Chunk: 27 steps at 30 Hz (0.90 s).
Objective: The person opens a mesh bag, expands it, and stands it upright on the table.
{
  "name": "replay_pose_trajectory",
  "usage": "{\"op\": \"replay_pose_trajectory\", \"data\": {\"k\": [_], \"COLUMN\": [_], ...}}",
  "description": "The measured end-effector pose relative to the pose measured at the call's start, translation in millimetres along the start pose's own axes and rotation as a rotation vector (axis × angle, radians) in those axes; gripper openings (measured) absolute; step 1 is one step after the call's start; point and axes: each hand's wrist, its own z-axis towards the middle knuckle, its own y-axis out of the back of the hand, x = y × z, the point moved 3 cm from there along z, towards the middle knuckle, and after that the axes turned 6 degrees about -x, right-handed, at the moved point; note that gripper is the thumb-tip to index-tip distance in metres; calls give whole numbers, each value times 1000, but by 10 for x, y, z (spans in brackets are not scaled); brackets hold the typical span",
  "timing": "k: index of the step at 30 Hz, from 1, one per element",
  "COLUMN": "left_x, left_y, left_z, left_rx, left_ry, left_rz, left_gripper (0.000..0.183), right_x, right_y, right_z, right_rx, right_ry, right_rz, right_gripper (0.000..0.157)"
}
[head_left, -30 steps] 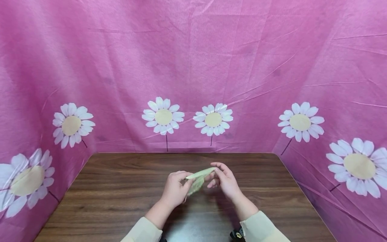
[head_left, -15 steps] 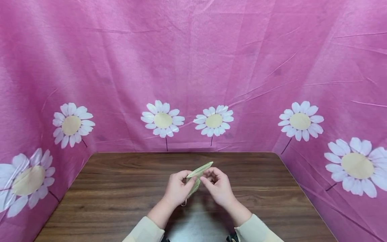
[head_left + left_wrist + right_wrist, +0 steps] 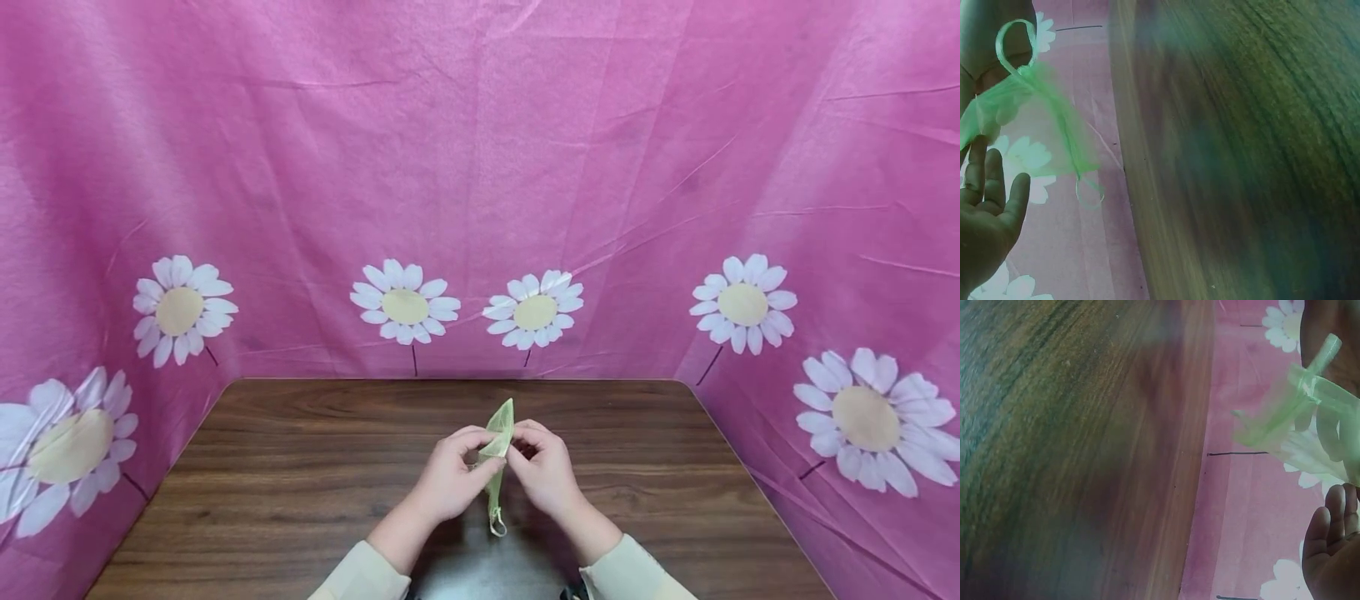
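A sheer pale-green drawstring pouch (image 3: 500, 422) is held up over the middle of the table, its pointed end away from the person. Fingers and thumb of the left hand (image 3: 448, 477) pinch its left side. On the other side, the right hand (image 3: 547, 468) pinches the fabric between thumb and forefinger. A thin ribbon loop (image 3: 498, 525) dangles from the pouch's near end. Through the see-through cloth (image 3: 1054, 128), fingers show in the left wrist view. The right wrist view has the pouch (image 3: 1272, 422) spread at its right side, with fingers behind it.
A dark wood-grain table (image 3: 300, 467) lies under both hands. Pink cloth (image 3: 480, 167) printed with large white daisies hangs behind it and along both sides. Pale sleeves (image 3: 367, 571) cover the forearms.
The pouch has turned from slanting right to pointing away from the person. The right hand has moved left, closer to the left hand. The ribbon loop now hangs in plain sight.
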Motion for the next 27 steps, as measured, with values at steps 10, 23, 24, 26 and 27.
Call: {"op": "replay_pose_trajectory", "data": {"k": [10,23,24,26,27], "left_x": [70,40,35,28,23], "left_y": [48,-96,-106,-126,-135], "left_z": [-49,-127,-135,-148,-153], "left_rx": [-68,-162,-163,-169,-175], "left_ry": [66,72,63,48,41], "left_rz": [-77,-48,-49,-43,-36], "left_gripper": [25,18,17,15,14], "right_x": [16,45,45,47,47], "right_y": [11,60,67,80,85], "right_z": [-34,-98,-105,-113,-115], "right_rx": [-4,-7,-8,0,5], "right_ry": [34,-77,-78,-61,-47], "right_rz": [7,73,74,71,65], "right_gripper": [18,15,14,13,13]}}
